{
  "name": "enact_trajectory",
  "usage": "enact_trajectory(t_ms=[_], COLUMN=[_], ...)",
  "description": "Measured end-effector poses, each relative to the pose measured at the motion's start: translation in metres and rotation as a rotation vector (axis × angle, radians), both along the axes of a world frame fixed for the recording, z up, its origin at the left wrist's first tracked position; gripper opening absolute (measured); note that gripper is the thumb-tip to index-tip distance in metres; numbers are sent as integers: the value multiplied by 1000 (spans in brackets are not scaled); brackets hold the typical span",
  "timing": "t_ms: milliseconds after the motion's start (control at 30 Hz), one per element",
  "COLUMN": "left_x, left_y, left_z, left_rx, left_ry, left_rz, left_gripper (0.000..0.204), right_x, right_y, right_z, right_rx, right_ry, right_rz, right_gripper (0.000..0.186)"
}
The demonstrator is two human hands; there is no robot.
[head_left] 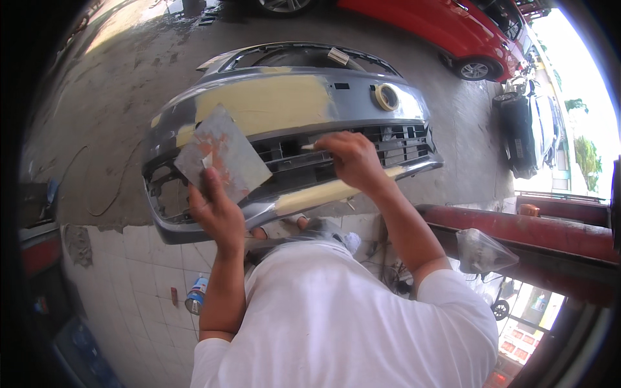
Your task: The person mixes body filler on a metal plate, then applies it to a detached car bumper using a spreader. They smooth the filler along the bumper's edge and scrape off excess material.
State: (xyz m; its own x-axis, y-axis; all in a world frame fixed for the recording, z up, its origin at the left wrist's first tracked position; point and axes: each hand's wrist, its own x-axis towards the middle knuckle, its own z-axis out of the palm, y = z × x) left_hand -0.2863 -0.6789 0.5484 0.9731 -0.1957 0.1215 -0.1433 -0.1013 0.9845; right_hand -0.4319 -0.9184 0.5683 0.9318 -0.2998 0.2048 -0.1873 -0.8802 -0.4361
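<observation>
A grey car bumper point(362, 97) lies in front of me, with wide pale yellow patches of filler on its upper face and lower lip. My left hand point(217, 210) grips a square grey mixing board point(242, 158) by its near corner, the thumb on top. Reddish smears and a small pale dab mark the board, which hides part of the bumper's left side. Over the bumper's black grille point(404, 150), my right hand point(352, 158) is closed round a small pale tool point(308, 147). Only its thin tip shows, pointing left toward the board, apart from it.
A roll of tape point(387, 97) rests on the bumper's right side. Beyond stand a red car point(414, 29) and a dark vehicle point(527, 129). A can point(196, 296) stands on the tiles at left. Red beams point(550, 233) and a clear plastic cone point(485, 251) are at right.
</observation>
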Motion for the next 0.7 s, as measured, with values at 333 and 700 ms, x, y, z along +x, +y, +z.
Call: enact_trajectory(t_ms=[333, 700], left_x=[20, 55], left_y=[41, 52], left_z=[-47, -63], left_rx=[-67, -79], left_ry=[401, 446], left_rz=[-72, -23], left_gripper=[47, 55], right_x=[62, 69], right_y=[-80, -97], right_z=[-71, -31], right_rx=[-147, -81], right_ry=[274, 295], right_rz=[-232, -273], right_gripper=[42, 44])
